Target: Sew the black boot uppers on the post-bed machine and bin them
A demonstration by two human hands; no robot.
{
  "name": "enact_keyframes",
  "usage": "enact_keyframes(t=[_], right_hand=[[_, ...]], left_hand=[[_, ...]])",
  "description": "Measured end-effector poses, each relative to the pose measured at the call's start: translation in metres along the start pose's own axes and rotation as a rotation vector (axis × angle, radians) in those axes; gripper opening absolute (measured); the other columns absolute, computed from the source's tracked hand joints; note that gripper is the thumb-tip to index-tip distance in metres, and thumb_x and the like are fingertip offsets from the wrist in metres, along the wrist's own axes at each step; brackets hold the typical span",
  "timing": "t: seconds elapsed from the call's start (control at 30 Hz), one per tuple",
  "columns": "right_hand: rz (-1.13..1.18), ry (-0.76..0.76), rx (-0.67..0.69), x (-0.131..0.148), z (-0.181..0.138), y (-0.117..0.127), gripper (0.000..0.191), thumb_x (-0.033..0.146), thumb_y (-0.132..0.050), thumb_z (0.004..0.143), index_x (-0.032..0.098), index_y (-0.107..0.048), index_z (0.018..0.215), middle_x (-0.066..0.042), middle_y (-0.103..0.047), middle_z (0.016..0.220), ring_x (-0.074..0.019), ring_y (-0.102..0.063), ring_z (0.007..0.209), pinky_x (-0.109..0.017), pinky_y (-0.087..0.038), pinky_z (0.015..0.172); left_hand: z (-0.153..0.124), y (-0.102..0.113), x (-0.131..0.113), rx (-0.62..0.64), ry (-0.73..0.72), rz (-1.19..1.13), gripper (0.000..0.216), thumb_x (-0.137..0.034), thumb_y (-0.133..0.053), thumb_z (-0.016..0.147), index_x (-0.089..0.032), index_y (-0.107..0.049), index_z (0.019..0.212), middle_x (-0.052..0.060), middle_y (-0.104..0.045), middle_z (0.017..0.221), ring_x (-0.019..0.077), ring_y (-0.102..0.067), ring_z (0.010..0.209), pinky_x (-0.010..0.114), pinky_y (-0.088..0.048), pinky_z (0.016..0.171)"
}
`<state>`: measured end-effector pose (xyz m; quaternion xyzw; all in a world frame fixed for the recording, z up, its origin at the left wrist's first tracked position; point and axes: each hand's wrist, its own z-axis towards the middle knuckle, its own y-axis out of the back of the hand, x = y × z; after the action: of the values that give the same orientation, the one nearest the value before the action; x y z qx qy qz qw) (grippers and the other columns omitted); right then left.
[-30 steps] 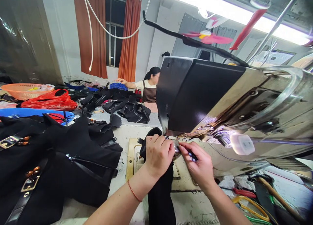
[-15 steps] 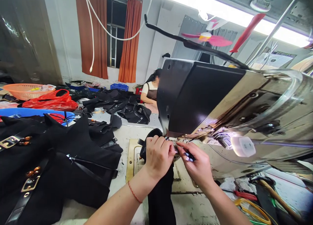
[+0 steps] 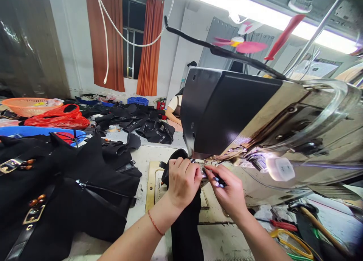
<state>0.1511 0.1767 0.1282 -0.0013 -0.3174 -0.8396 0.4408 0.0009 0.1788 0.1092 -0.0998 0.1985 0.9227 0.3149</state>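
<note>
My left hand [image 3: 183, 183] is closed on black fabric [image 3: 185, 230] under the head of a sewing machine [image 3: 227, 113]. The fabric hangs down toward me across the machine bed [image 3: 151, 189]. Beside it, close to the needle area, my right hand [image 3: 229, 191] is closed in a pinch. A small dark object with shiny glints [image 3: 219, 180] sits within its fingers; I cannot make out its kind. Both sets of fingertips nearly meet at the presser foot, where a bit of metal shows. My fingers hide most of the stitching spot.
Black fabric pieces with buckles and beads [image 3: 93, 189] are heaped on the left. Behind them lie a blue tub [image 3: 42, 130], a red plastic bag [image 3: 59, 117] and an orange basket [image 3: 25, 106]. Cords and tools [image 3: 292, 230] lie at right. A co-worker [image 3: 176, 107] is partly hidden behind the machine.
Both hands stay almost in place at the machine. The co-worker has leaned farther behind the machine head. The whole view has shifted slightly.
</note>
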Motion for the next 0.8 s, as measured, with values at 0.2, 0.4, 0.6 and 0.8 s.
enact_keyframes(t=[0.2,0.4,0.6,0.8], right_hand=[[-0.007,-0.011,0.006,0.0001,-0.0014,0.0006,0.012,0.020,-0.058,0.090,0.020,-0.068,0.096,-0.002,-0.062,0.072,-0.0144,-0.059,0.063,-0.026,-0.049,0.059],[-0.009,-0.005,0.004,0.0016,0.0005,0.0008,0.012,0.022,-0.057,0.090,0.020,-0.068,0.095,-0.003,-0.063,0.071,-0.0147,-0.060,0.063,-0.027,-0.049,0.059],[-0.010,-0.014,0.015,-0.0014,-0.0017,0.0001,0.014,0.021,-0.058,0.089,0.020,-0.069,0.098,-0.002,-0.063,0.072,-0.0149,-0.060,0.065,-0.027,-0.049,0.060],[-0.012,-0.010,0.006,0.0001,-0.0010,0.0009,0.013,0.022,-0.058,0.090,0.020,-0.069,0.097,-0.003,-0.063,0.072,-0.0149,-0.060,0.064,-0.027,-0.049,0.060]], left_hand=[[-0.0009,-0.0008,-0.0002,0.023,0.002,0.006,0.017,-0.015,-0.056,0.084,-0.020,-0.057,0.068,0.000,-0.057,0.064,0.0172,-0.049,0.068,0.033,-0.032,0.067],[-0.0006,-0.0012,0.0006,0.028,0.003,-0.001,0.017,-0.015,-0.056,0.084,-0.020,-0.058,0.068,0.000,-0.057,0.065,0.0174,-0.049,0.069,0.034,-0.033,0.067],[-0.0008,-0.0011,0.0001,0.029,0.014,0.002,0.016,-0.014,-0.057,0.083,-0.020,-0.058,0.068,0.000,-0.058,0.065,0.0174,-0.049,0.069,0.034,-0.033,0.067],[0.0005,-0.0001,-0.0010,0.018,0.013,0.011,0.017,-0.013,-0.056,0.082,-0.020,-0.057,0.067,0.000,-0.057,0.064,0.0172,-0.049,0.067,0.034,-0.032,0.066]])
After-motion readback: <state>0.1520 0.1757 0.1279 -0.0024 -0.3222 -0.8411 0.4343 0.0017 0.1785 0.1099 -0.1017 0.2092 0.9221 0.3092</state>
